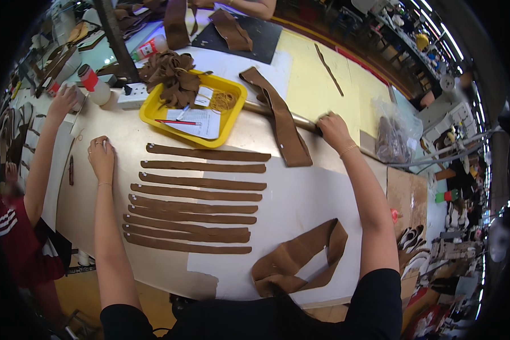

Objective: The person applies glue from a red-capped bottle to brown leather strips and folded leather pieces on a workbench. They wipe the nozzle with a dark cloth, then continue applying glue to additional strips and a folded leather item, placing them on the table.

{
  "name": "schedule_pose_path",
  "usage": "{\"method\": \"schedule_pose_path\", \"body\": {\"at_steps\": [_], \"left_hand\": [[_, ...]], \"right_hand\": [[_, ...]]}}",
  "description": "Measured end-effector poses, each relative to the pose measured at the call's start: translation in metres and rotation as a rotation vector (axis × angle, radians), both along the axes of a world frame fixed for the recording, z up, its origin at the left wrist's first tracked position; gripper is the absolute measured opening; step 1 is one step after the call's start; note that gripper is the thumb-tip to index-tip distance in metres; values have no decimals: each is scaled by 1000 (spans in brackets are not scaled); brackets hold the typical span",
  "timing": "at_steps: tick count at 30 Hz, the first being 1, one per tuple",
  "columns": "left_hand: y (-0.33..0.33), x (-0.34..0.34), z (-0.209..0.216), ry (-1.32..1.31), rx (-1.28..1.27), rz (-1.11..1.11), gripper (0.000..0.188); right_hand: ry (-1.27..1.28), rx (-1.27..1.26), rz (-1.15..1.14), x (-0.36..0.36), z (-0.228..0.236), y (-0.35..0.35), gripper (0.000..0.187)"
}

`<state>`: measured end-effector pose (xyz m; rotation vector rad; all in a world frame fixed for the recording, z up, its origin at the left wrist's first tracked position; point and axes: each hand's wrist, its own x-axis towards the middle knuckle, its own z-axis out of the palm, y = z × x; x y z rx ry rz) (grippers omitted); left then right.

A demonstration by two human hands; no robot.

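My left hand (101, 158) rests on the left part of the table, its fingers loosely bent and slightly apart, with nothing visible in them. At the right, my right hand (334, 131) is closed beside the end of a long metal bar (305, 123). A small dark piece shows at its fingertips, too little to name. Between my arms lie several narrow brown strips (201, 182), side by side, with small white marks at their left ends. A wide brown band (289, 133) hangs over the bar. Near me lies a looped brown band (292, 258).
Beyond the strips stands a yellow tray (229, 131) with brown pieces, paper, pens and a string bundle. A bottle (99, 90) and power strip (131, 97) are left of it. Another person's hand (65, 102) is at far left. A plastic bag (395, 136) lies right.
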<state>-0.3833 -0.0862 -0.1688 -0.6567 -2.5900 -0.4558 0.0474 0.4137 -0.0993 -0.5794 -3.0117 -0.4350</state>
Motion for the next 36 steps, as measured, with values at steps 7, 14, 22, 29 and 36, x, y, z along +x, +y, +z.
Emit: {"method": "schedule_pose_path", "body": {"at_steps": [7,14,22,29,36], "left_hand": [[9,5,4,0,-21,81,18],[9,0,1,1,-26,61,17],[1,0,4,12,-49,80,17],[7,0,3,-12,-4,76,18],[13,0,-2,-25,34,71,25]], "right_hand": [[735,-1128,-454,9,34,50,34],[1003,-981,-470,-53,-34,45,38],[360,-207,-152,-40,-25,-15,32],[196,-119,-147,-23,-18,-22,24],[-52,-49,-356,45,-4,-26,20]]}}
